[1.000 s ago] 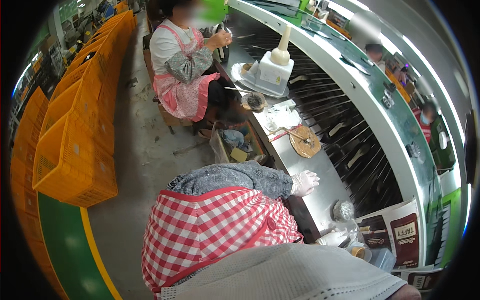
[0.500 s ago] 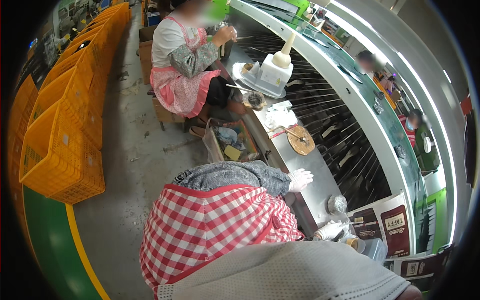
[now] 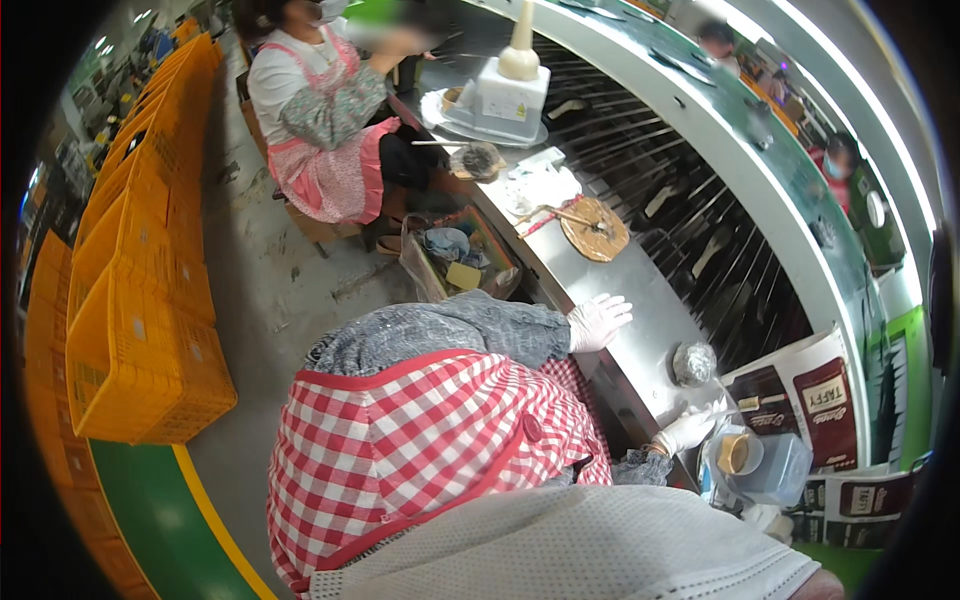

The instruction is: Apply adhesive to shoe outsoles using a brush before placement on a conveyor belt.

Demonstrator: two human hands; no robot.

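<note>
My left hand [image 3: 600,322], in a white glove, lies flat on the metal ledge [image 3: 655,335] with its fingers stretched out and holds nothing. My right hand [image 3: 690,428], also gloved, is farther along the ledge, beside a clear plastic tub [image 3: 782,468]. Its fingers look closed, but what they grip is hard to make out. A small pale-yellow tip [image 3: 748,403] shows just beyond them. A tan-rimmed cup [image 3: 737,454] sits by the tub. Between my hands, toward the rollers, stands a round silvery lump [image 3: 693,364].
A brown disc with a stick [image 3: 594,229], white tissue [image 3: 540,182] and a white squeeze bottle [image 3: 512,95] lie up the ledge. Dark rollers [image 3: 690,215] run alongside. A co-worker [image 3: 320,120] sits at upper left. Orange crates [image 3: 150,350] line the left; a printed carton [image 3: 825,400] stands right.
The whole view has shifted, so the ledge sits higher and more of the tub and cup shows. Left hand stays flat on the ledge; right hand stays by the tub.
</note>
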